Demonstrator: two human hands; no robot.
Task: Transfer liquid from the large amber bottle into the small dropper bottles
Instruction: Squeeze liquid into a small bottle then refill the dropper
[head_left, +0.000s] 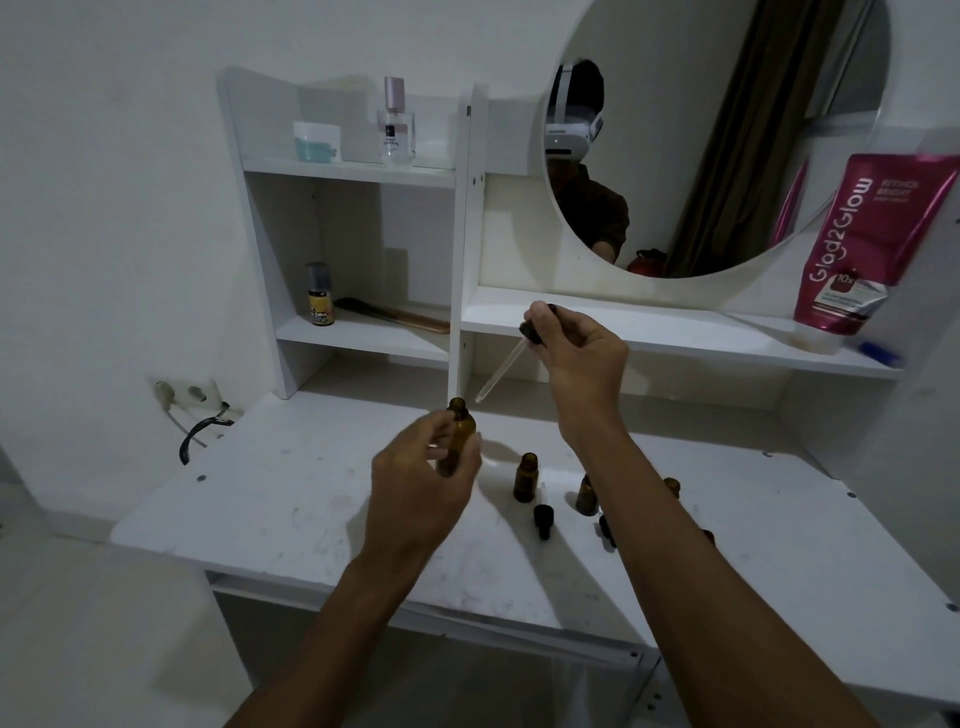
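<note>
We were in a home's dressing corner, as shown by the white laminate vanity desk (311, 509) with shelves, the round wall mirror (727, 78) reflecting a brown curtain (743, 156), the clear glass perfume bottle with a pink cap (397, 130), the pink Glad2Glow pouch (862, 244) and the brown comb (400, 314).

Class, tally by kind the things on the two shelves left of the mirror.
Bottles: 2, the perfume bottle and the yellow-labelled bottle
Jars: 1, the white jar
Combs: 1, the comb
Total: 4
</note>
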